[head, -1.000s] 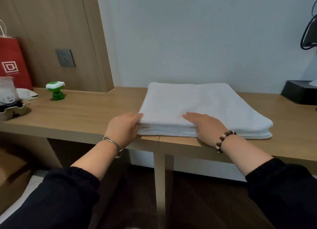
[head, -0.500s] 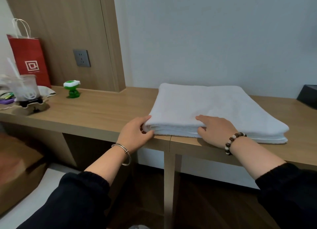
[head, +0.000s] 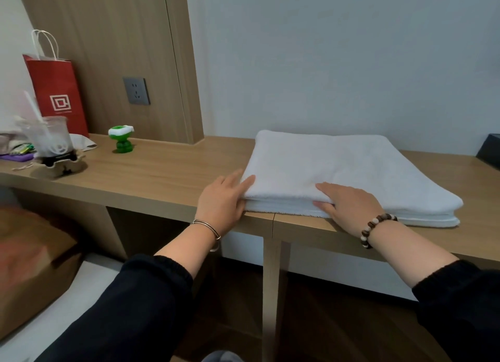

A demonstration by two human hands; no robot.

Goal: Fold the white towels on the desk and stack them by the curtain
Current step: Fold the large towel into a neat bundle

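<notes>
A stack of folded white towels [head: 338, 172] lies on the wooden desk [head: 162, 177], its front edge at the desk's lip. My left hand [head: 221, 202] rests against the stack's front left corner, fingers straight along the left side and the index tip on top. My right hand [head: 349, 202] lies on the front edge near the middle. Its fingers are flat on top and its thumb is tucked into the layers at the front, pinching them. No curtain is in view.
At the desk's left end stand a red paper bag [head: 56, 93], a clear plastic cup in a cardboard holder [head: 52, 145] and a small green toy [head: 123, 141]. A black box [head: 489, 151] sits at the right edge. A cardboard box [head: 29, 267] stands on the floor, lower left.
My view has swung left, bringing the left end of the desk into sight. Both hands stay at the stack's front edge; my left fingers have straightened along the corner.
</notes>
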